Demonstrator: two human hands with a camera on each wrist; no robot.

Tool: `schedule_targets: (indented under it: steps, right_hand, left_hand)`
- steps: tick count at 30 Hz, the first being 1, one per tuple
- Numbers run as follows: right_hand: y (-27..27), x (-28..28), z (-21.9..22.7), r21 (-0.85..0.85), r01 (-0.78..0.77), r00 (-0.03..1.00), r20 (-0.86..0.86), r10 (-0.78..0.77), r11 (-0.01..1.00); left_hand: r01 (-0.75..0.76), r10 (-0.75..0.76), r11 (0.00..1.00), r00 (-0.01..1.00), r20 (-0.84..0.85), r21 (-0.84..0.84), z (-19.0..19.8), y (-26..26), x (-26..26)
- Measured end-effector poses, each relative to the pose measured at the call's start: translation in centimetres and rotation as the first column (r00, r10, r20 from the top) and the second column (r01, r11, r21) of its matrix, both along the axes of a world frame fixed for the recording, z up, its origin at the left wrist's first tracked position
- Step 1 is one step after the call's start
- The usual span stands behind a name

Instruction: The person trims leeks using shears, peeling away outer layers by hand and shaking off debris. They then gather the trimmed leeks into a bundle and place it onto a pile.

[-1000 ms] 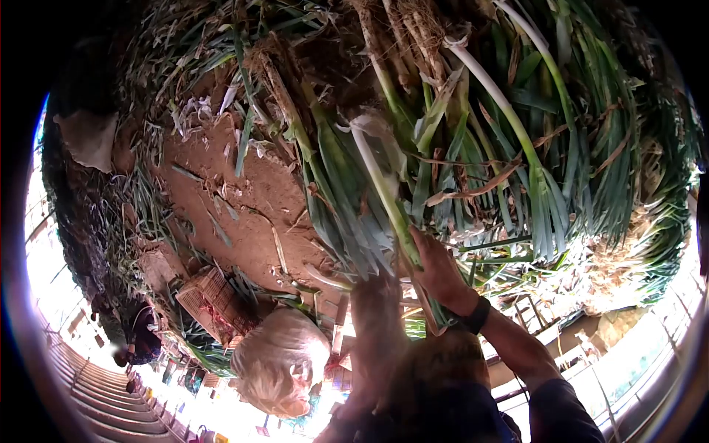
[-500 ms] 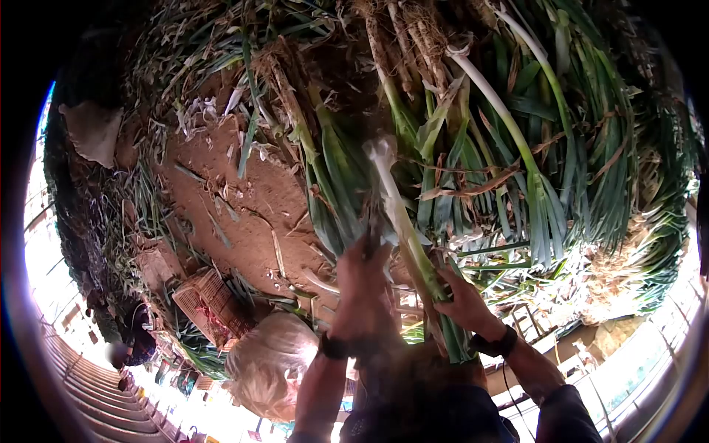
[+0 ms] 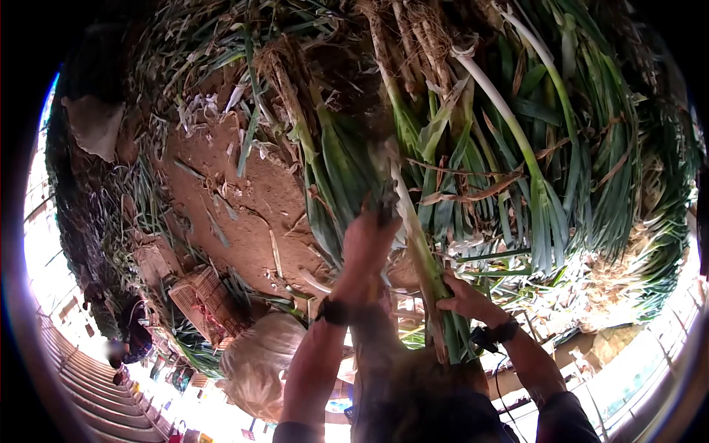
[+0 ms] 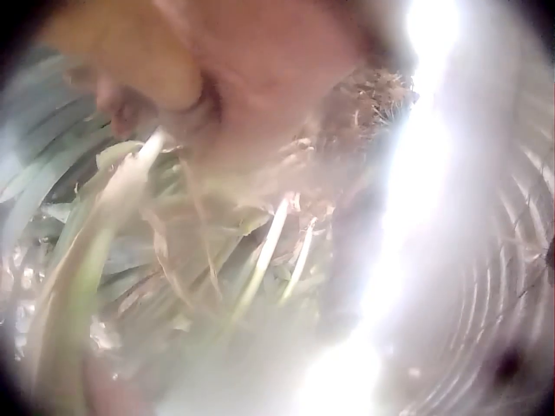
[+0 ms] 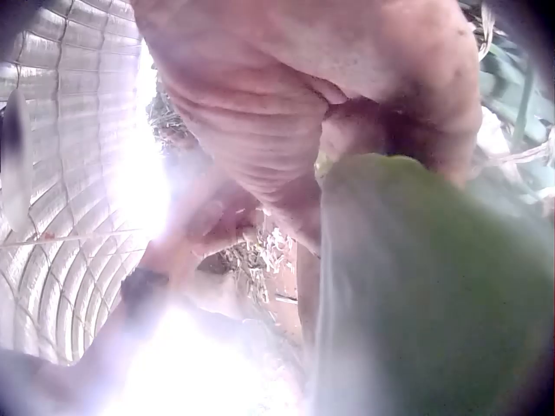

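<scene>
A long leek (image 3: pixel 417 247), pale at its upper end and green toward the leaves, slants in front of the body in the head view. My right hand (image 3: pixel 473 301) grips its green lower part, thumb and fingers round it; the right wrist view shows this green part (image 5: pixel 434 286) large under the curled fingers. My left hand (image 3: pixel 367 244) is at the white upper shaft, its fingers curled against the leek's side. From the left wrist, the pale end (image 4: pixel 149 149) runs in behind the left hand (image 4: pixel 251 61). The left fingertips are blurred and partly hidden.
Several leeks with brown roots (image 3: pixel 428 40) lie in a heap ahead and to the right. Bare soil (image 3: pixel 229 184) with scraps is at the left. A plastic crate (image 3: pixel 207 303) and a bulging translucent bag (image 3: pixel 262 362) stand at the lower left.
My left hand has come up and forward to the leek's white shaft. The right hand has drawn the leek down and right, and keeps its grip.
</scene>
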State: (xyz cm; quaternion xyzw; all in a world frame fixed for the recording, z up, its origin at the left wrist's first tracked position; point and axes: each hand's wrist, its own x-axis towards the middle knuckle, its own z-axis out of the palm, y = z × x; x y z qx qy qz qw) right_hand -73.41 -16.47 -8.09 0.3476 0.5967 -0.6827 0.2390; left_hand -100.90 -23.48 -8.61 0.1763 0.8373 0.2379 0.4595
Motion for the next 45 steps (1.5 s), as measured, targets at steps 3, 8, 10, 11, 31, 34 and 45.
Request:
schedule_targets:
  steps: [3,8,10,11,31,34,45]
  right_hand:
    - [0.0,0.6,-1.4,0.010,-0.108,0.994,0.008,0.108,0.994]
    - [1.4,-2.5,1.9,-0.139,0.064,0.996,0.067,-0.055,0.988]
    - [2.8,-5.7,6.4,0.059,-0.055,0.996,0.078,0.050,0.997]
    - [3.1,-6.1,7.1,0.133,0.018,0.992,-0.125,-0.001,0.991]
    - [22.3,-1.0,5.8,0.946,0.066,0.993,-0.095,0.076,0.318]
    - [22.7,4.4,1.5,0.985,0.015,0.966,-0.059,0.250,0.174]
    - [10.2,-5.8,-6.2,0.814,0.185,0.981,-0.183,-0.059,0.551]
  left_hand:
    - [0.066,-0.070,0.997,0.994,-0.085,-0.047,-2.4,1.2,-1.0]
    - [-0.293,0.306,0.952,0.908,0.286,-0.086,3.0,-1.5,0.1]
    - [-0.363,0.363,0.930,0.875,0.320,-0.060,5.6,-5.7,3.4]
    - [-0.285,0.288,0.957,0.923,0.255,-0.050,8.3,-6.8,4.8]
    - [0.331,-0.322,0.834,0.942,-0.098,0.441,15.4,3.1,10.5]
    - [0.239,-0.239,0.905,0.970,-0.045,0.353,13.4,3.2,12.1]
    - [-0.174,0.223,0.960,0.949,-0.223,0.220,9.4,-4.4,6.5]
